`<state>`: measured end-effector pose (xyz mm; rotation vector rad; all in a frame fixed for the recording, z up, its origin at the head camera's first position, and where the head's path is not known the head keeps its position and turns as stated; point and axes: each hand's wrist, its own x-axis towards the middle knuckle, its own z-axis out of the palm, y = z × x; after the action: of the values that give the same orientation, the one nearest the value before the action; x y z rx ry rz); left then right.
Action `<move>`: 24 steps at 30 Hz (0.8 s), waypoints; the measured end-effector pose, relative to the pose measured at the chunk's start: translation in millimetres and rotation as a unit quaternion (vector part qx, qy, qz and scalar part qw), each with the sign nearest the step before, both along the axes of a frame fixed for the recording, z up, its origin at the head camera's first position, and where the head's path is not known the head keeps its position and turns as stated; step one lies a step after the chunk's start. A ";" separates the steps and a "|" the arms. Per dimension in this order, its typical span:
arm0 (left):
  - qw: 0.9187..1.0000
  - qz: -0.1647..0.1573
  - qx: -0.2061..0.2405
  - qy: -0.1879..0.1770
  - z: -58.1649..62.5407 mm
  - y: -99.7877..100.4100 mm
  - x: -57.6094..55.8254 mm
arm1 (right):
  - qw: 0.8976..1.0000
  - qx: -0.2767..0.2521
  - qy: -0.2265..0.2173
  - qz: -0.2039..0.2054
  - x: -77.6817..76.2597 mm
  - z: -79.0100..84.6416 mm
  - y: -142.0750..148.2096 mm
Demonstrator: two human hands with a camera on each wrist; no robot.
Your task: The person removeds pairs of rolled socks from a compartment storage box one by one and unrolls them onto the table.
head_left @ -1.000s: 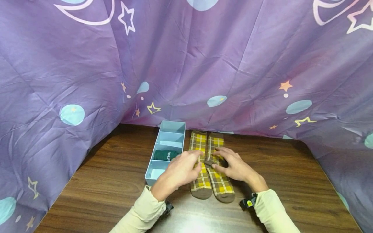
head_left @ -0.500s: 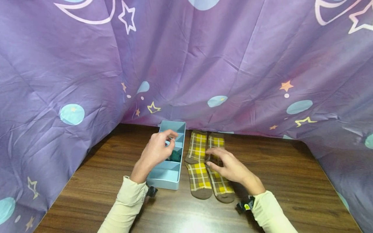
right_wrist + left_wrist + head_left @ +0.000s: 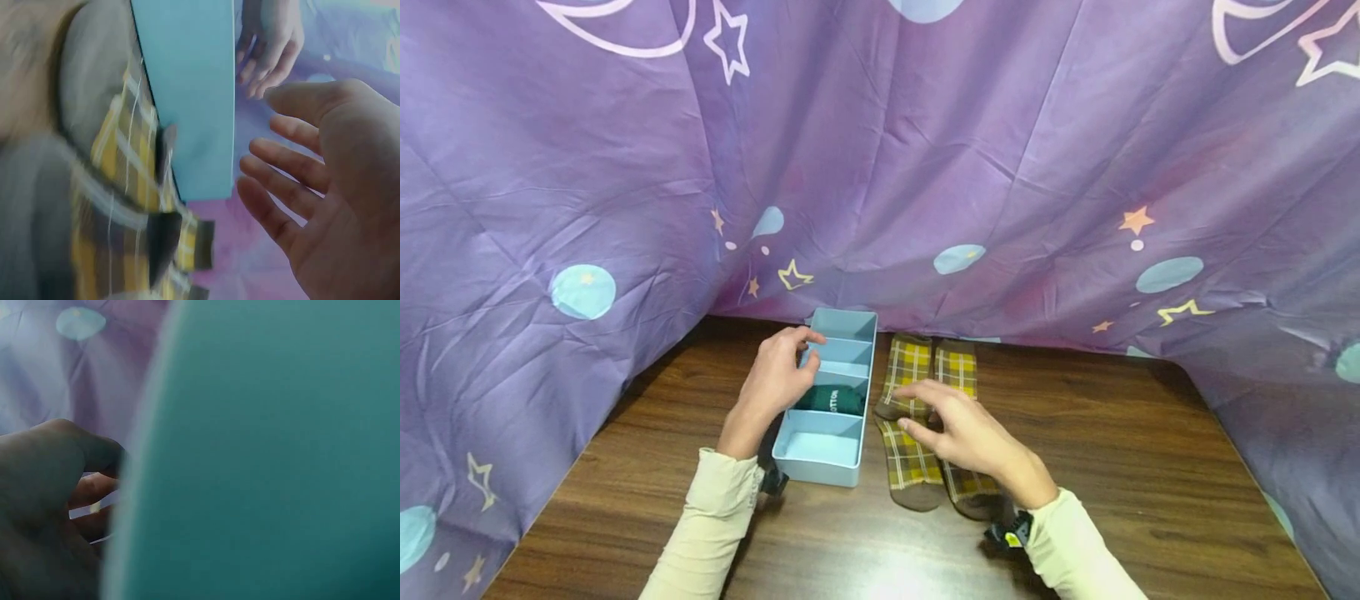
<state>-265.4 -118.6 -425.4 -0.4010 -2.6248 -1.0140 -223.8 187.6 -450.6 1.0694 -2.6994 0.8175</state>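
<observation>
Two brown-and-yellow plaid socks lie flat side by side on the table, the left sock (image 3: 910, 367) with its heel out to the left and the right sock (image 3: 957, 365) partly covered by my right hand (image 3: 958, 427). That hand hovers over the pair, fingers spread and loosely bent, holding nothing; the right wrist view shows its palm apart from the socks. My left hand (image 3: 775, 373) is at the left side of a light-blue divided box (image 3: 820, 467), fingers loosely bent above its rim and nothing held. A dark green folded cloth bundle (image 3: 829, 400) with white letters sits in one compartment.
The box wall (image 3: 262, 456) fills most of the left wrist view. Behind the wooden table (image 3: 1112, 433) hangs a purple curtain (image 3: 880, 167) with stars and planets, which also closes in both sides. Three box compartments hold nothing visible.
My left hand has left the socks and moved left to the box's far-left side. The left sock's heel now points left. My right hand has shifted slightly left over the socks.
</observation>
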 end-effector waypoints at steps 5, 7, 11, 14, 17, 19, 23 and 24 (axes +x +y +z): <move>1.000 0.007 0.004 -0.020 -9.9 -7.5 -4.9 | 0.999 -0.017 -0.028 0.030 -4.0 2.9 -20.8; 1.000 0.010 0.004 -0.020 -14.8 -8.8 -7.0 | 0.998 -0.026 -0.046 0.046 -6.6 4.3 -28.9; 1.000 0.018 0.003 -0.017 -22.0 -11.1 -10.1 | 0.997 -0.009 -0.041 0.065 -13.9 6.8 -44.7; 0.999 0.025 0.001 -0.021 -26.6 -13.2 -11.9 | 0.998 0.014 -0.022 0.065 -20.2 7.5 -55.1; 0.999 0.031 -0.002 -0.024 -32.1 -15.2 -14.2 | 0.997 0.033 -0.021 0.061 -24.3 7.3 -63.3; 0.999 0.031 -0.003 -0.026 -36.6 -16.4 -16.3 | 0.997 0.045 -0.023 0.057 -25.6 7.2 -67.9; 0.999 0.031 0.000 -0.026 -43.4 -17.8 -19.8 | 0.996 0.073 -0.019 0.039 -27.4 9.6 -76.9; 0.999 0.032 0.001 -0.026 -44.3 -18.0 -20.5 | 0.996 0.081 -0.020 0.032 -28.2 10.9 -79.2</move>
<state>-285.8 -136.6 -469.7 -0.2918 -2.6644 -1.0183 -252.0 108.4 -439.6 1.1919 -2.8189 0.6443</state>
